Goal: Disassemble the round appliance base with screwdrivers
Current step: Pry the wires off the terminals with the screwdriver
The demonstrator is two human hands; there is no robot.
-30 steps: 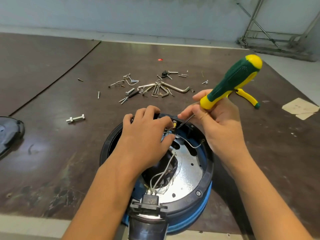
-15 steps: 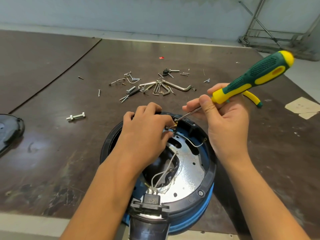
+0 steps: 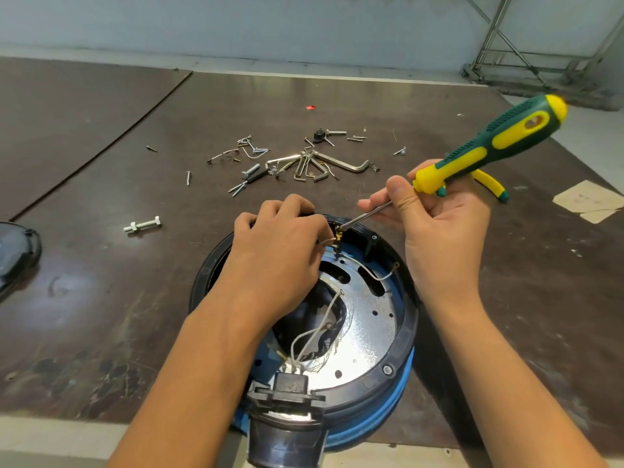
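Two grips meet over the round appliance base (image 3: 407,315), which lies open side up at the middle of the desk's (image 3: 101,315) near edge, its black plug socket (image 3: 287,396) overhanging that edge. Inside the black rim are a shiny metal plate (image 3: 364,329) and loose white wires (image 3: 314,336).

The left grip (image 3: 273,258) rests on the base's far rim with fingers curled, seemingly pinching a wire end (image 3: 325,242) beside a brass terminal (image 3: 338,235); the fingertips are partly hidden. The right grip (image 3: 442,231) is closed round the screwdriver (image 3: 499,140), thumb and fingers pinching its steel shaft just below the green and yellow handle, which tilts up to the right. The tip touches the brass terminal.

A bolt with nut (image 3: 141,225) lies left of the base. A black cover (image 3: 17,251) sits toward the left edge. Yellow-handled pliers (image 3: 491,185) show behind the right grip, and paper scraps (image 3: 587,201) lie near the right edge. Hex keys (image 3: 324,163) and scattered screws (image 3: 246,150) occupy the desk's middle.
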